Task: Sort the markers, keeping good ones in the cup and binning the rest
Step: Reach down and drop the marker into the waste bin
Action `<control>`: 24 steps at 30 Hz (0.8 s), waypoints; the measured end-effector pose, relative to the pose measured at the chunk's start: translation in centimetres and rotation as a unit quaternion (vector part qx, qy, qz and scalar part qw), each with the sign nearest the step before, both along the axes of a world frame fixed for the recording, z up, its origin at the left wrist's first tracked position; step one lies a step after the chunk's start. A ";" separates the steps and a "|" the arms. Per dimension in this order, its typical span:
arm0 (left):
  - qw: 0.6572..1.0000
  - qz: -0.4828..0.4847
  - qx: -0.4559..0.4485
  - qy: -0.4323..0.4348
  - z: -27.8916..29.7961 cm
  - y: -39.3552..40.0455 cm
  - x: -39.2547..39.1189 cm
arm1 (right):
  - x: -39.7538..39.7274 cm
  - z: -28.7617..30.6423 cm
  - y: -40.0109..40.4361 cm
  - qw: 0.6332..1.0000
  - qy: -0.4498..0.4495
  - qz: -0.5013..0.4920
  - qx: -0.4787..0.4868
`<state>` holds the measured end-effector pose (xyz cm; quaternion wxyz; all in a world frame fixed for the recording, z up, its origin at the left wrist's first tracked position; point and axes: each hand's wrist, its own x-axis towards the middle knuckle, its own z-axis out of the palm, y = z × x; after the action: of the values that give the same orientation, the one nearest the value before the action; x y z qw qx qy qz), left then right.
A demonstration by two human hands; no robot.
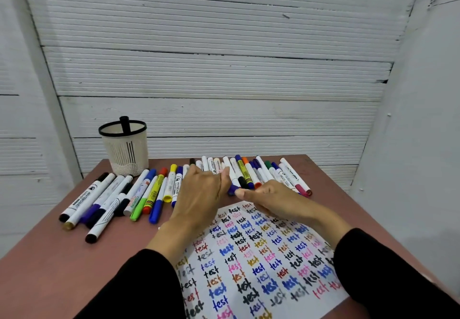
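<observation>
- At the far edge of the white test sheet (251, 251), a purple-capped white marker (233, 181) is held between both hands; the left hand (199, 189) is curled around the barrel while the right hand (268, 199) pinches the purple cap end with thumb and forefinger — an uncapping, as far as can be judged.
- The cap is best pulled straight along the barrel, not twisted sideways; the neighbouring pens lie touching it and could be rolled off the row.
- The barrel should be held firmly near the cap, so the tip is not flicked across the paper when it comes free.
- A bare patch of the sheet should then be chosen for the test word; most of it is already filled with "test" in many colours.
- The loose markers (129, 194) are spread in a long fan across the brown wooden table (74, 269) — thick whiteboard pens at the left, thinner coloured pens at the right.
- The white mesh cup with a black rim (125, 149) stands at the table's back left, with one black marker (124, 123) upright in it; no bin can be seen.
</observation>
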<state>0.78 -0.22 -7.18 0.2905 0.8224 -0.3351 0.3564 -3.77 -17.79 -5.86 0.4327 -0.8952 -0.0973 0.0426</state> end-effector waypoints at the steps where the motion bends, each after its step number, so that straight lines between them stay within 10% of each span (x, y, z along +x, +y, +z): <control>1: 1.000 0.002 0.010 0.007 0.0 0.1 -0.1 | -0.1 0.2 -0.2 1.000 0.009 0.001 0.007; 9: 0.986 -0.055 -0.099 0.119 -1.5 0.4 1.0 | -0.1 1.8 -4.4 0.987 0.016 -0.083 0.138; 20: 0.952 -0.137 0.058 0.269 -2.4 -1.1 -0.1 | 0.6 1.7 -5.4 0.845 0.025 -0.087 0.526; 24: 0.966 -0.098 0.091 0.223 -2.1 -1.2 -0.5 | 0.5 1.4 -5.3 0.894 -0.016 -0.108 0.435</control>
<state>0.29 -1.45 -9.25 0.3156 0.8671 -0.3719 0.1014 -3.24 -23.11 -4.43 0.7793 -0.6230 -0.0161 -0.0656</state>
